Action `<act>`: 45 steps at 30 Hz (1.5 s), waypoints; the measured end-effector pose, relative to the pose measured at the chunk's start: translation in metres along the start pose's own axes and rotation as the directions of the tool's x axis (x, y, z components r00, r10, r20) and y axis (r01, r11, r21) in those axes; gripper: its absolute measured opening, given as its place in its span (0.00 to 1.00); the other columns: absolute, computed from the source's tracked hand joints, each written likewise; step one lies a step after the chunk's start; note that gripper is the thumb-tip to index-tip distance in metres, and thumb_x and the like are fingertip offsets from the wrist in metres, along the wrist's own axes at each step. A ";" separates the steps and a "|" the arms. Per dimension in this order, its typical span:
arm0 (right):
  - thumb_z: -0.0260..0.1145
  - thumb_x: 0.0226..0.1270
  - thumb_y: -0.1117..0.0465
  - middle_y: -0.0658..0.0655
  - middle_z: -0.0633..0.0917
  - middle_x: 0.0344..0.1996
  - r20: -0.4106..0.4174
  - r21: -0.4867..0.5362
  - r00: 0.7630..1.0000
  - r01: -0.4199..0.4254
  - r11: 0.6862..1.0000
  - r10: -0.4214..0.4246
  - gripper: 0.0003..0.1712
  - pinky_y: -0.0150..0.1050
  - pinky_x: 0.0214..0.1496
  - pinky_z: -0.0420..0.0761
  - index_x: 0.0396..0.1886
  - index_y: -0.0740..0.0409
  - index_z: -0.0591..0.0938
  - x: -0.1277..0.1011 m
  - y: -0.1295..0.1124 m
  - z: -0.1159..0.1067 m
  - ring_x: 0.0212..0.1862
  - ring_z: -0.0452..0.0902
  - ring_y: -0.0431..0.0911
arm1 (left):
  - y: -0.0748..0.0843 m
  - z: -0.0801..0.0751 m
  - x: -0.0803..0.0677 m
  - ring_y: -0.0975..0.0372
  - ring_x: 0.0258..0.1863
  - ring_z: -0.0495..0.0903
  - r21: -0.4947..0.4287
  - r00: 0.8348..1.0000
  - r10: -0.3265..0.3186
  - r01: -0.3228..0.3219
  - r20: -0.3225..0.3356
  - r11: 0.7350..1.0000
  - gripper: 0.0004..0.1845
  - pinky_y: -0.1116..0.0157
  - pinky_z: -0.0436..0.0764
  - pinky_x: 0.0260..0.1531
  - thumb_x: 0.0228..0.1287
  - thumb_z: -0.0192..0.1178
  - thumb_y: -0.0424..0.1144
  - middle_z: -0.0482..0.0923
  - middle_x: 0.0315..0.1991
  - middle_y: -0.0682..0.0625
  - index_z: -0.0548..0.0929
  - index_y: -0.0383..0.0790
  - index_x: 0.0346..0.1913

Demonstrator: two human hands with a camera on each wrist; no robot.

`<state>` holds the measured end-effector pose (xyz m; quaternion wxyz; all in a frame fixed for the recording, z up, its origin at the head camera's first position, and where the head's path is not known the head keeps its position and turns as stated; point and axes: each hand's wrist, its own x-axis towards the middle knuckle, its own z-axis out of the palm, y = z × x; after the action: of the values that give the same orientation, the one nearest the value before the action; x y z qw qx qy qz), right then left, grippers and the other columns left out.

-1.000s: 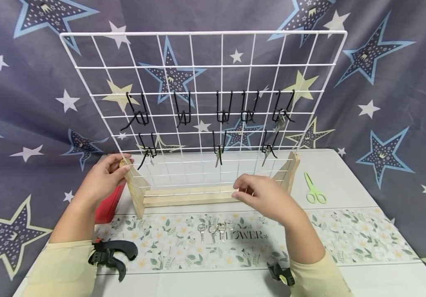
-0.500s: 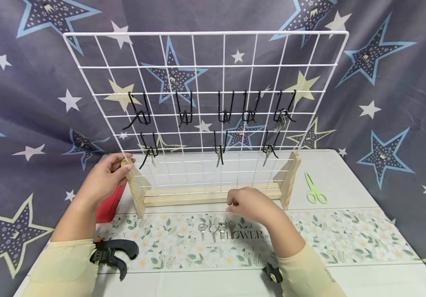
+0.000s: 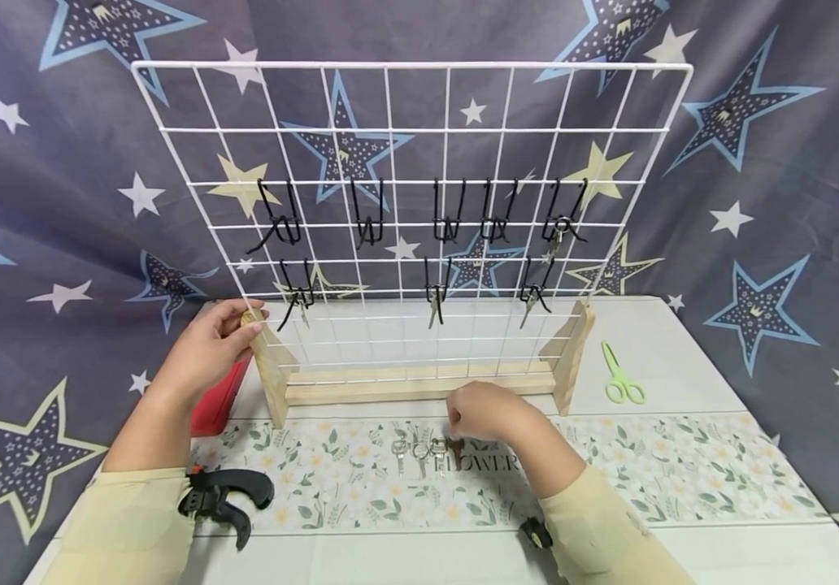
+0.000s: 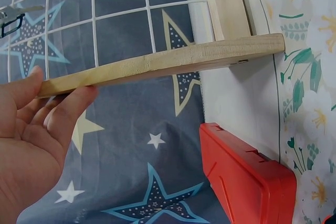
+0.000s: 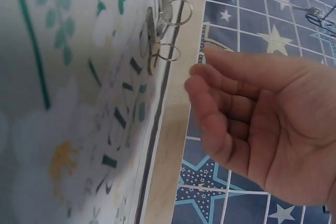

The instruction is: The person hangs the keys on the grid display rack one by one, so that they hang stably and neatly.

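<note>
In the head view, the white grid (image 3: 447, 128) stands in a wooden stand (image 3: 419, 394) on the tabletop (image 3: 671, 357). Black hooks (image 3: 447, 231) hang on it, five above three; keys dangle from the lower three and from the upper row's far-right one. The left hand (image 3: 210, 345) grips the stand's end at 9 o'clock. The right hand (image 3: 489, 410) is low before the stand, its fingers bent; loose keys (image 3: 438, 448) lie at its 8 o'clock on the floral strip (image 3: 346, 487). Green scissors (image 3: 615, 382) lie at the stand's 3 o'clock, a red case (image 3: 218, 402) at its 9.

In the left wrist view, the left hand pinches the wooden end, thumb above, fingers below; the case is at 5 o'clock.

In the right wrist view, the right hand's fingers curve loosely, a narrow gap between thumb and forefinger. The ringed keys are near, at the fingertips' 11 o'clock.
</note>
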<state>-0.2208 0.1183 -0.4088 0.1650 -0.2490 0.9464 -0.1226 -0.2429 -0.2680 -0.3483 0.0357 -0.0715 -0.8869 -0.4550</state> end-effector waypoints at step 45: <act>0.63 0.71 0.58 0.41 0.77 0.23 -0.324 0.201 0.935 0.216 0.955 -0.143 0.05 0.33 0.32 0.76 0.33 0.46 0.80 -0.027 0.007 -0.023 0.27 0.71 0.36 | 0.000 0.001 -0.001 0.61 0.54 0.77 -0.002 1.000 -0.007 0.007 -0.002 1.000 0.23 0.77 0.80 0.42 0.77 0.50 0.44 0.73 0.62 0.38 0.68 0.38 0.68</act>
<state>-0.2108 0.1413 -0.3828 0.0326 -0.2918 0.9126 -0.2847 -0.2423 -0.2679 -0.3490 0.0349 -0.0679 -0.8867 -0.4561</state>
